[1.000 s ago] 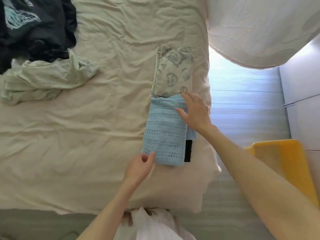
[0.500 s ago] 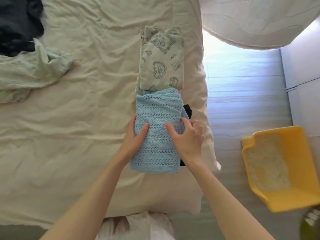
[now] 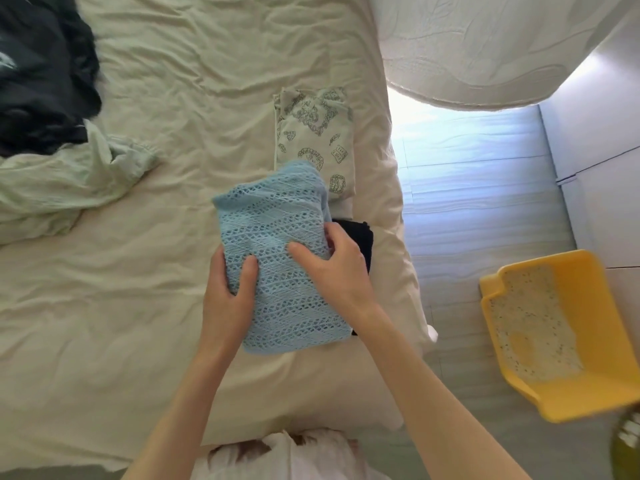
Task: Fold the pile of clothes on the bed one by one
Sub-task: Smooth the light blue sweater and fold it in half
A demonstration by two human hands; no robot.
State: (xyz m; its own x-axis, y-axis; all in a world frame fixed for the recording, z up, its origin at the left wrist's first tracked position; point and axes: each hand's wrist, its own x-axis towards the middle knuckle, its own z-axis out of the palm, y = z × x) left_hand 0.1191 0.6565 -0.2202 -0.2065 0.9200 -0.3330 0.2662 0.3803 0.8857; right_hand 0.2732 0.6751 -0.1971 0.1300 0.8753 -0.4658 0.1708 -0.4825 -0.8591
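Here both hands, left hand [image 3: 227, 292] and right hand [image 3: 337, 265], grip the folded blue knit top [image 3: 277, 258]; a printed folded garment [image 3: 313, 140] lies at its 12 o'clock.

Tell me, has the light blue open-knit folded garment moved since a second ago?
Yes. The light blue open-knit folded garment has lifted at its far end, which now overlaps the printed cream folded garment it merely touched before; both hands grip it.

Cream bed [image 3: 173, 306] carries printed folded garment [image 3: 313, 133], black garment [image 3: 358, 237], unfolded pile [image 3: 52, 133].
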